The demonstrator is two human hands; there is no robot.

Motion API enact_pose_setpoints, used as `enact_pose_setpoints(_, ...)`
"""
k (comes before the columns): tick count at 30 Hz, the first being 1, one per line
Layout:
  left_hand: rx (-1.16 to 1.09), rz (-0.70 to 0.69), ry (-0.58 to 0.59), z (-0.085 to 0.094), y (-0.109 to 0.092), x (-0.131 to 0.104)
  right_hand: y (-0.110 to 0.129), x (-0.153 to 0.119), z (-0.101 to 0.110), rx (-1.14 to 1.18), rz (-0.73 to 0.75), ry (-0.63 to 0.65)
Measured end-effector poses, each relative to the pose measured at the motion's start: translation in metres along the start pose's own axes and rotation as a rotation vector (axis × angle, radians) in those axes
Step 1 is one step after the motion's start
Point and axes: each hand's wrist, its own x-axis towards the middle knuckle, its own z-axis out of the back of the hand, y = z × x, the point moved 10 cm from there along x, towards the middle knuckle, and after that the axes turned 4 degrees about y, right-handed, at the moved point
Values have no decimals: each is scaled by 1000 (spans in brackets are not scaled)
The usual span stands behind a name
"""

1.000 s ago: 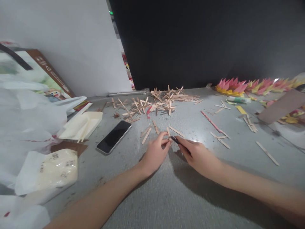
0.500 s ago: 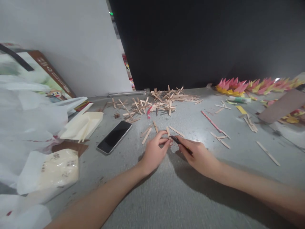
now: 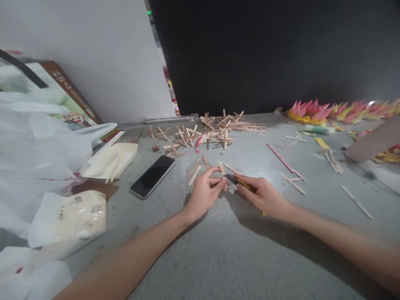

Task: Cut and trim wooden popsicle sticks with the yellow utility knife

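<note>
My left hand [image 3: 203, 192] pinches a small wooden stick [image 3: 222, 168] that stands up between its fingers. In my right hand [image 3: 265, 196] is a dark utility knife with yellow markings [image 3: 242, 184], its tip against the lower part of the stick. Loose sticks [image 3: 194, 175] lie just left of and behind my hands. Farther back is a heap of crossed wooden sticks [image 3: 215, 133].
A phone [image 3: 153, 176] lies left of my hands, near a food tray [image 3: 126, 153], a tissue pack [image 3: 81, 216] and plastic bags [image 3: 40, 146]. To the right are a striped straw [image 3: 279, 158], a glue tube [image 3: 318, 130] and pink-yellow paper flowers [image 3: 309, 111].
The view has shifted slightly. The knife is turned so more of its yellow-marked body shows, and more of the held stick is visible above my left fingers.
</note>
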Motion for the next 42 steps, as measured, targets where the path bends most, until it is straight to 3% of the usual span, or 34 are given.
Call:
enact_pose_setpoints(6,4,16,19,-1,1,2,-7,2,-2,68,-21,21)
enact_pose_setpoints(13,284,-38,-76,0,-11,-5,15,-9,1,-323,110,-121)
enact_pose_setpoints(20,517,-95,-85,-6,-18,-13,15,-21,-10,-575,87,-144)
enact_pose_setpoints(25,476,-136,-82,-8,-22,-14,12,-21,-11,-531,68,-159)
enact_pose_setpoints(33,272,-54,-64,-3,-14,-8,17,-17,-2,-330,95,-158)
enact_pose_setpoints(42,15,30,32,-6,3,1,7,-3,4,-227,51,-31)
